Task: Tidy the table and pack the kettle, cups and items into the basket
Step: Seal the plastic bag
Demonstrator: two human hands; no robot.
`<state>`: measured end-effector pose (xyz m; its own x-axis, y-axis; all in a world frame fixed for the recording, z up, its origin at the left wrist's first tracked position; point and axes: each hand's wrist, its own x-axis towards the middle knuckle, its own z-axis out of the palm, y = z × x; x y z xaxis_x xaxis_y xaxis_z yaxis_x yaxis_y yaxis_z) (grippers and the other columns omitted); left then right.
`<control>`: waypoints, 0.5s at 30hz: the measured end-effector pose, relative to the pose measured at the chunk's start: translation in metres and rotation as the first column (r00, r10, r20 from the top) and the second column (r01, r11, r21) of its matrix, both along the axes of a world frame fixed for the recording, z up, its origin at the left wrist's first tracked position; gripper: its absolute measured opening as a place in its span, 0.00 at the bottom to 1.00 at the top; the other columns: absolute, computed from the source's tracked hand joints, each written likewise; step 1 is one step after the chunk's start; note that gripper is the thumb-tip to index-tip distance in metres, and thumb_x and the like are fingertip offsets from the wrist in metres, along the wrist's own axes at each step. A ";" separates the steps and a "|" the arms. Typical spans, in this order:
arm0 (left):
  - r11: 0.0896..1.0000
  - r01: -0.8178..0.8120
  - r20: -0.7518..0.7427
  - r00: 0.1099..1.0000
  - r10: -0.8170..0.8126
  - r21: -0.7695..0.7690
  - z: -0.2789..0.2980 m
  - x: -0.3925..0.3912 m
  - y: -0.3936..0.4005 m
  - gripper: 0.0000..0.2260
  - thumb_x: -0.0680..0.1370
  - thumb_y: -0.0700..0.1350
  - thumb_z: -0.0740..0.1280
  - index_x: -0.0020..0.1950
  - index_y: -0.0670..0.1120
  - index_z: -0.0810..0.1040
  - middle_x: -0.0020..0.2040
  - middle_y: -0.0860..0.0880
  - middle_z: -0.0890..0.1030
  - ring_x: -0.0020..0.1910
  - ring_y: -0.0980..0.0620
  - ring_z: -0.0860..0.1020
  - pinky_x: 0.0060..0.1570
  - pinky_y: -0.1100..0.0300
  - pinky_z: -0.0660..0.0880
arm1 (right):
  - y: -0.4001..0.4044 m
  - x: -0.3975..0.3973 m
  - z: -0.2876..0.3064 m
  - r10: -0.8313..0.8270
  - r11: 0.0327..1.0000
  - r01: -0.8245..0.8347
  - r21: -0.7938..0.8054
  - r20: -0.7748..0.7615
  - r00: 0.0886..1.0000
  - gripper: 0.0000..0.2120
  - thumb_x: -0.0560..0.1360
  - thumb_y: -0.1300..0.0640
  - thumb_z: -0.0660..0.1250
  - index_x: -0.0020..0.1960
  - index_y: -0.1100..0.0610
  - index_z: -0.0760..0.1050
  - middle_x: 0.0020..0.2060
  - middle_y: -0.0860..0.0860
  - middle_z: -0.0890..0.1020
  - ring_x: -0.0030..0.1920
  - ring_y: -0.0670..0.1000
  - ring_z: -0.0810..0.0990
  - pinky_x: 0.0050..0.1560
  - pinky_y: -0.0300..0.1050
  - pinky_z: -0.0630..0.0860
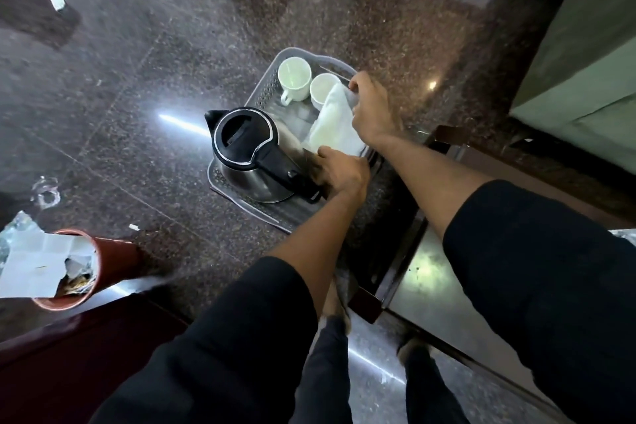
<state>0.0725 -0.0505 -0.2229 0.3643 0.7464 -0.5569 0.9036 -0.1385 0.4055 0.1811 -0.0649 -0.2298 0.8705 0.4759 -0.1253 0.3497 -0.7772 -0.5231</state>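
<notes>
1. A grey perforated basket sits on the dark speckled stone floor, seen from above.
2. A steel kettle with a black lid and black handle stands upright in the near end of the basket, its spout pointing away to the left.
3. Two white cups stand upright in the far end: the left cup has its handle turned toward the kettle, and the right cup is just beside it, partly covered by a white cloth.
4. The cloth lies folded along the right side of the basket, between the cups and the kettle's handle.
5. The right hand is at the far end of the cloth by the basket's right rim, its fingers curled over and gripping the cloth's edge.
6. The left hand is at the near end of the cloth, just beside the kettle's handle; its fingers are curled and appear to pinch the cloth's corner, though the fingertips are hidden.
7. Both forearms are bare below black sleeves.
8. A reddish-brown bin stuffed with torn paper stands at lower left, well apart from the basket.
9. Small scraps of paper lie scattered on the floor at far left.
</notes>
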 end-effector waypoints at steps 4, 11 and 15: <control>0.998 0.063 -0.125 0.990 -0.064 -0.010 0.001 0.011 0.016 0.26 0.78 0.48 0.72 0.72 0.39 0.70 0.73 0.40 0.72 0.72 0.40 0.73 0.71 0.50 0.69 | 0.008 -0.004 0.003 0.062 0.994 -0.050 -0.094 0.131 0.989 0.21 0.74 0.68 0.62 0.63 0.54 0.66 0.54 0.59 0.81 0.52 0.66 0.81 0.48 0.58 0.77; 0.749 0.638 -0.350 0.753 -0.558 0.179 0.006 0.010 0.033 0.15 0.81 0.48 0.68 0.66 0.45 0.79 0.64 0.46 0.82 0.63 0.45 0.81 0.48 0.52 0.77 | 0.004 -0.001 0.002 0.239 0.907 -0.096 -0.410 0.315 0.918 0.23 0.70 0.63 0.71 0.63 0.57 0.69 0.45 0.57 0.85 0.47 0.60 0.84 0.52 0.52 0.74; 0.540 0.798 -0.502 0.594 -0.629 0.267 0.001 0.010 0.035 0.15 0.81 0.47 0.64 0.67 0.48 0.79 0.66 0.45 0.76 0.67 0.45 0.73 0.54 0.52 0.74 | -0.001 0.002 -0.004 0.254 0.894 -0.085 -0.440 0.343 0.904 0.21 0.73 0.67 0.70 0.62 0.58 0.69 0.55 0.58 0.79 0.56 0.57 0.78 0.53 0.49 0.76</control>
<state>0.0826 -0.0154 -0.2217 0.7544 0.4859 -0.4415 0.4682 -0.8696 -0.1570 0.1834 -0.0659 -0.2339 0.7994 0.6006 -0.0154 0.6008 -0.7989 0.0280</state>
